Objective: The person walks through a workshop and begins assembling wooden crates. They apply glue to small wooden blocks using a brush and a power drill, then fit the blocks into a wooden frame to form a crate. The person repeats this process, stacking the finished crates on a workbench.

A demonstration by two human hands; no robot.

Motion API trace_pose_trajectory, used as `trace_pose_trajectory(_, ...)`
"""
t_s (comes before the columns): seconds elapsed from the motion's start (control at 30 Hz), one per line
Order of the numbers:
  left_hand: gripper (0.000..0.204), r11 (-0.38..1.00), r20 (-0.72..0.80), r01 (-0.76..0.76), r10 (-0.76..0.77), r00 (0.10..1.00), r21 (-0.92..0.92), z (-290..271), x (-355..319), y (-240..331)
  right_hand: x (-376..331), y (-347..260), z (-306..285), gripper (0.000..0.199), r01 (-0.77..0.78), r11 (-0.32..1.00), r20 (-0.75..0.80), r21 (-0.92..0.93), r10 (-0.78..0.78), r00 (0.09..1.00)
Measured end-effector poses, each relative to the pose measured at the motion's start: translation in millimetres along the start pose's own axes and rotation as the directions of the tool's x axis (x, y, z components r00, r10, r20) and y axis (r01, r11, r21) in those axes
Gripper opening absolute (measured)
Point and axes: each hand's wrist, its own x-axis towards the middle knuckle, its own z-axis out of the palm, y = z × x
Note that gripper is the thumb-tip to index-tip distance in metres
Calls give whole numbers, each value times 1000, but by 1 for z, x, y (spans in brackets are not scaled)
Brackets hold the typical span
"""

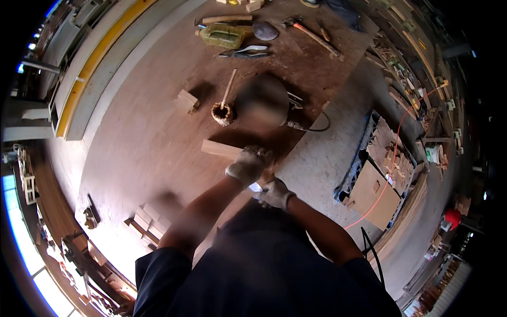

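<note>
My left hand (247,166), in a pale, stained work glove, is closed at the near end of a light wooden board (219,149). Its fingertips are dark and partly blurred. Close to my body, my right hand (275,194), gloved too, has its fingers curled in. What it grips is hidden. A small whitish piece (255,187) shows between the two hands. Beyond them stands a crusted brown pot (222,113) with a stick (229,87) leaning up out of it. Beside the pot is a dark, round, blurred thing (261,103).
A small wooden block (186,100) lies left of the pot. At the far side are a greenish plastic bottle (222,35), pliers (245,52) and a hammer (314,38). A cable (317,129) curves over the right edge. Cardboard and wood pieces (377,190) fill a pallet at right.
</note>
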Motion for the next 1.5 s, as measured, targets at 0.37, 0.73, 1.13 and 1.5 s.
trace_pose_trajectory(0.37, 37, 999, 73, 32, -31, 997, -14, 3, -9, -5, 64, -133, -139, 28, 216, 463, -341, -859, -834, 433)
trace_pose_trajectory(0.73, 55, 993, 105, 10, -22, 994, 115, 7, -11, -6, 36, -108, -164, 29, 285, 598, -442, -750, -772, 458)
trace_pose_trajectory(1.13, 64, 983, 167, 10, -42, 985, 184, -23, 2, 17, -117, 34, -123, 34, 371, 927, -625, 53, -259, 736)
trace_pose_trajectory(1.5, 35, 934, 133, -116, 75, 988, 337, -9, 8, 11, -88, 79, -86, 26, 524, 851, -608, -42, -438, 662)
